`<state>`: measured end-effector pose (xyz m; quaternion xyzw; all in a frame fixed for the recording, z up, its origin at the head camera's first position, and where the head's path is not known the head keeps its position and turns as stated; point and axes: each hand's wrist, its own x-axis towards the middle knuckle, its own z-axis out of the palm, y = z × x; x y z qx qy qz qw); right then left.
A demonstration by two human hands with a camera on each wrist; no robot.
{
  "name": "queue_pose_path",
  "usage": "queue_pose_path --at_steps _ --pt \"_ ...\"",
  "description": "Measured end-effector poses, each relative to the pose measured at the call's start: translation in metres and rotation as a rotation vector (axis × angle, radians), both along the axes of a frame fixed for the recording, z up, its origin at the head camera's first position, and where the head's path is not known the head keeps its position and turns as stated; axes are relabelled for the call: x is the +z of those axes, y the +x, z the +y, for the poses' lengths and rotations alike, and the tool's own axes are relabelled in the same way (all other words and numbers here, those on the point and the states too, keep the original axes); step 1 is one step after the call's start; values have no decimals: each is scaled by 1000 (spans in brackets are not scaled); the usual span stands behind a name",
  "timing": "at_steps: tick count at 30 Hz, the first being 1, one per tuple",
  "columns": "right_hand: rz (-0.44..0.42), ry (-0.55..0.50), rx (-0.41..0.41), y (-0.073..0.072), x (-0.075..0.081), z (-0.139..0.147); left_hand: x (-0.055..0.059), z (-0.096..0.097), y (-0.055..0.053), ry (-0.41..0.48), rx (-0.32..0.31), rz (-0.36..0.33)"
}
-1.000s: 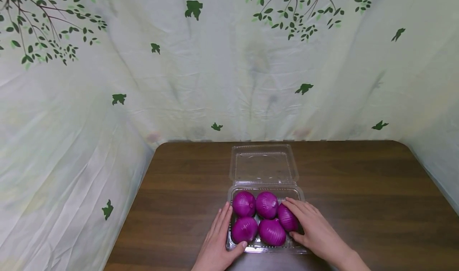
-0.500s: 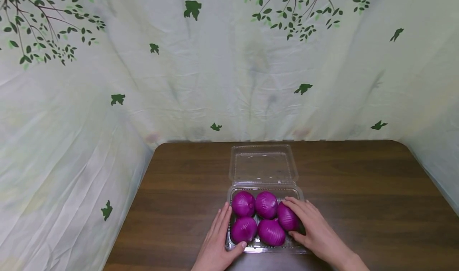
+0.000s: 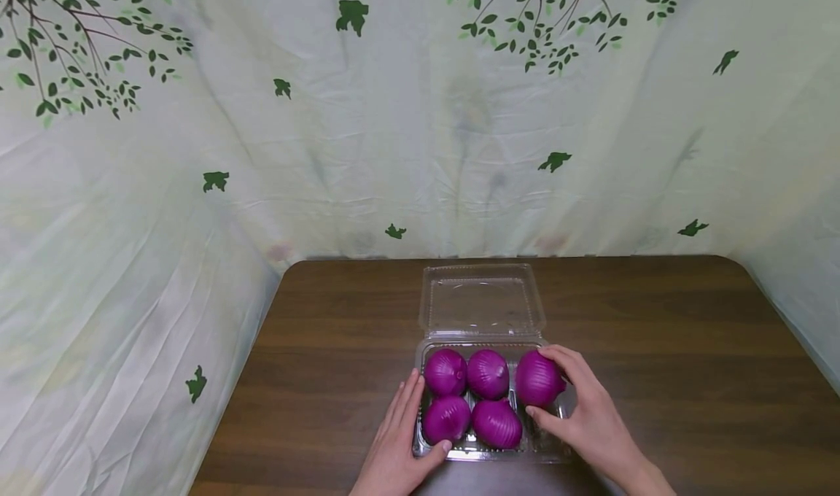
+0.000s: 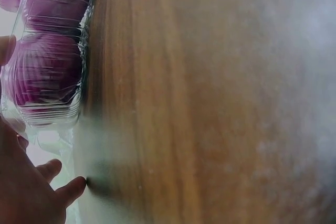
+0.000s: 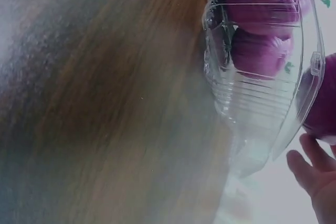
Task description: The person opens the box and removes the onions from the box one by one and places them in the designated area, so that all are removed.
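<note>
My right hand (image 3: 593, 416) grips a red onion (image 3: 539, 379) between thumb and fingers, above the right side of a clear plastic clamshell box (image 3: 472, 456). In the right wrist view the held onion (image 5: 321, 103) is raised over the box's rim. Several other red onions sit inside the box, among them a back-left onion (image 3: 445, 373) and a front-middle onion (image 3: 497, 424). Along the box's left side lies my left hand (image 3: 397, 441), its fingers straight and its thumb at the front edge. The left wrist view shows its fingers (image 4: 71, 190) beside the box wall.
The clear lid (image 3: 482, 299) is hinged back flat behind the box. All this stands on a brown wooden table (image 3: 341, 335). A pale leaf-printed cloth (image 3: 420, 117) hangs behind the table and at its sides.
My right hand has lifted the right-hand onion from beside the front-middle one and shifted it up and slightly rightward. My left hand has stayed in place.
</note>
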<state>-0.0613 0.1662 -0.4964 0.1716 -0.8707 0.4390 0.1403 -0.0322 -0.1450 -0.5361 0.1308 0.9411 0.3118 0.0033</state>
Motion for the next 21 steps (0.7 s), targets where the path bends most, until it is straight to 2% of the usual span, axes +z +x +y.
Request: queue_pose_path --at_steps 6,8,11,13,15,21 --pt "-23 -74 -49 0 4 3 1 1 -1 1 1 -23" --pt "-21 -86 -65 1 13 2 1 1 -1 -1 1 -26" --pt "-11 -85 -75 0 14 7 0 0 -1 -1 0 -28" --pt "-8 -77 -76 -3 13 12 0 0 -1 0 1 -30" --pt "-4 -74 -75 -8 5 21 0 0 -1 1 2 -33" --pt "-9 -108 -111 -18 2 36 2 0 0 9 3 -51"
